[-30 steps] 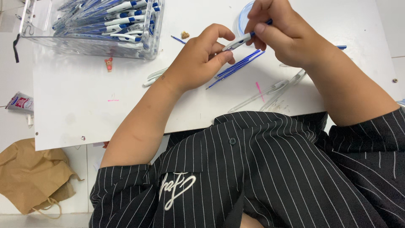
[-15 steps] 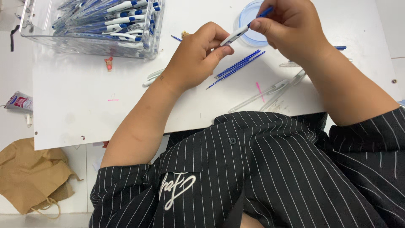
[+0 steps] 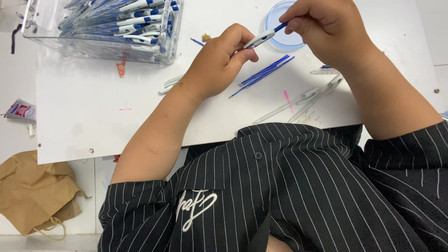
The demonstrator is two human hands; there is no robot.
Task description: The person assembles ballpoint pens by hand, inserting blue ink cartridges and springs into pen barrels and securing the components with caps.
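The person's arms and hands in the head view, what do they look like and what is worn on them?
Both hands, left hand and right hand, are bare: no gloves, rings or watch show. The forearms are bare too. Short sleeves of a black shirt with thin white pinstripes end near the elbows; it has a dark button and a white scrawled chest emblem.

Bare desk (image 3: 93,130) at front left: wide open room. Clear box of pens (image 3: 112,28) blocks far left corner. Loose blue refills (image 3: 263,75) and clear pen barrels (image 3: 303,100) clutter middle strip under both hands. Round blue dish (image 3: 280,28) stands at far edge, behind hands.
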